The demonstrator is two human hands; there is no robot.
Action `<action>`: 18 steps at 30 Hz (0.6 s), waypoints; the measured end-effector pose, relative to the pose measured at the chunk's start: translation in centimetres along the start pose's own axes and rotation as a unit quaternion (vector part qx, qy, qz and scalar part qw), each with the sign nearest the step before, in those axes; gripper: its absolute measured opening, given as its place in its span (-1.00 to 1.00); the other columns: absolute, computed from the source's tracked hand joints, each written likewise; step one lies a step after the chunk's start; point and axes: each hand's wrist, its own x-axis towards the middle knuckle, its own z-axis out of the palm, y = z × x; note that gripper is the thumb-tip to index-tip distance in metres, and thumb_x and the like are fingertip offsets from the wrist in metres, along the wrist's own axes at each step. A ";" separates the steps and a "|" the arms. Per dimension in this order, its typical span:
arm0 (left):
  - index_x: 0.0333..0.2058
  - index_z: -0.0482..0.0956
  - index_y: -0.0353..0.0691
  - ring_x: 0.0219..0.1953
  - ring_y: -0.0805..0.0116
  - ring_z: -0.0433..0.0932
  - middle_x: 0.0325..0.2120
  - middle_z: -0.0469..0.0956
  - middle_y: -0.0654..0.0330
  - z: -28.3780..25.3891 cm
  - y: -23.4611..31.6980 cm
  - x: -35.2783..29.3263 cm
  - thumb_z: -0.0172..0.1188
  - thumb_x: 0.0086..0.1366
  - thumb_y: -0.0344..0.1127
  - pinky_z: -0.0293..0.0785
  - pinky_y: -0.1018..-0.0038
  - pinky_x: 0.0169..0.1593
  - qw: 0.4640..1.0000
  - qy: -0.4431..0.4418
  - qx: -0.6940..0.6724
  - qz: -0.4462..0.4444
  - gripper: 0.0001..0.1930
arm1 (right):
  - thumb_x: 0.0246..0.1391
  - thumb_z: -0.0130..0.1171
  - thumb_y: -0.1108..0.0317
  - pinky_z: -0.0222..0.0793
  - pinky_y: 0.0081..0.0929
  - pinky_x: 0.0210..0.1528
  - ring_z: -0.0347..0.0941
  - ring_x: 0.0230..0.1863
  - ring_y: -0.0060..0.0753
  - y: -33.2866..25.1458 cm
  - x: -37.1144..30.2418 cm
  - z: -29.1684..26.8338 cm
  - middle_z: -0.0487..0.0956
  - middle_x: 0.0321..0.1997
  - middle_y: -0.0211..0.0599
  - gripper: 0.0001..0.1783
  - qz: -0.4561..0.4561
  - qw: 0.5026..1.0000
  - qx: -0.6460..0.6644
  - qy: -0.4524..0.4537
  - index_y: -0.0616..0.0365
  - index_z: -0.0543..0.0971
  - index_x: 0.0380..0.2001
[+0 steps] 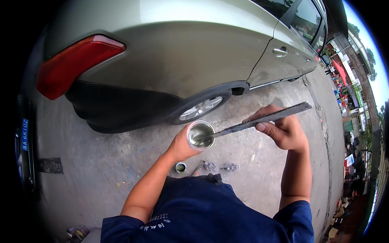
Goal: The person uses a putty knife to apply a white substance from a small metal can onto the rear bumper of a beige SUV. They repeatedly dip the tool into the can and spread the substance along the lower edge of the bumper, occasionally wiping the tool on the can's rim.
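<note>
Grey stick (267, 118) | right grip (287, 131): pinching it | left grip (180, 145): curled round clear cup (201, 148)

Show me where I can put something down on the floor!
Bare floor lies below the car's black bottom edge, left of the left hand. Another bare patch is between the two gray things and the right hand. It's crowded before the blue clothes, where a small pot and those gray things sit.

Floor (259, 174): stained grey concrete, as I view it, with a dark seam (327, 150) at right.
Right edge: I make out a red canopy (339, 72), trees (371, 60) and blurred clutter (342, 208).
Sky (360, 18): bright blue-white, giving me daylight.
</note>
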 end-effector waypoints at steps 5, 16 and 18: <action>0.15 0.37 -0.20 0.09 0.21 0.50 0.04 0.52 0.08 0.2 0.7 0.3 0.53 -0.15 -0.29 0.40 0.34 0.17 0.999 -0.026 0.017 -0.009 -0.18 | 0.11 0.23 0.40 0.41 -0.27 -0.25 0.49 -0.29 0.08 -0.6 2.1 3.8 0.56 -0.35 -0.09 -0.85 -0.064 0.995 -0.068 -0.028 0.28 0.57 -0.33; 0.12 0.40 -0.18 0.09 0.25 0.51 0.03 0.53 0.11 -0.7 1.1 0.4 0.54 -0.16 -0.28 0.38 0.35 0.18 0.996 -0.072 -0.031 -0.046 -0.20 | 0.10 0.24 0.49 0.45 -0.32 -0.19 0.55 -0.28 -0.08 -1.4 1.4 4.6 0.63 -0.29 -0.13 -0.86 -0.039 0.998 -0.038 -0.038 0.26 0.59 -0.25; 0.12 0.40 -0.18 0.09 0.25 0.50 0.03 0.53 0.11 -1.4 0.0 -0.3 0.54 -0.16 -0.27 0.37 0.35 0.18 0.997 -0.062 -0.024 -0.039 -0.20 | 0.11 0.24 0.45 0.47 -0.33 -0.22 0.57 -0.28 -0.16 -0.9 0.3 3.7 0.65 -0.26 -0.12 -0.85 -0.062 0.998 0.002 -0.030 0.29 0.57 -0.27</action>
